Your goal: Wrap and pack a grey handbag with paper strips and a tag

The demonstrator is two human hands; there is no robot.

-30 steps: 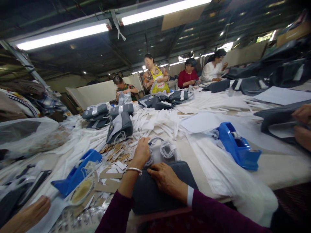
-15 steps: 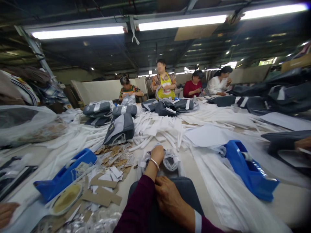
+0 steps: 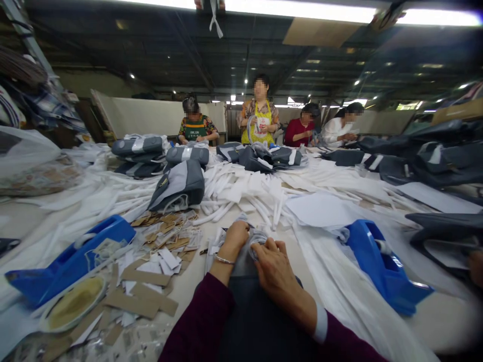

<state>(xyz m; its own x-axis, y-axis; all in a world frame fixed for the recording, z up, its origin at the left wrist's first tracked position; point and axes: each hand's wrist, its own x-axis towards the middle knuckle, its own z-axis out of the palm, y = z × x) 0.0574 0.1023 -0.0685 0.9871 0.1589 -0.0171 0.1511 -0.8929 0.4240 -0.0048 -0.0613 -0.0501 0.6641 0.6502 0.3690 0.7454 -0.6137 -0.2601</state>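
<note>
My left hand (image 3: 234,237) and my right hand (image 3: 274,266) meet at the far edge of a dark grey folded piece (image 3: 260,322) lying in front of me. Both hands pinch a small clear plastic bag of white coiled cord (image 3: 257,236). A thin bangle circles my left wrist. My sleeves are dark maroon. Whether a second cord bag lies under my left hand is hidden.
Blue tape dispensers sit at left (image 3: 71,259) and right (image 3: 381,264). Cardboard tags (image 3: 166,236), white strips (image 3: 245,193) and grey folded bags (image 3: 177,188) cover the long table. Several people work at the far end (image 3: 260,118). Another person's hand shows at the right edge (image 3: 476,266).
My right hand has moved forward off the dark piece to join my left hand at the cord bag. The view has tilted and shifted, and the hand at lower left is out of view.
</note>
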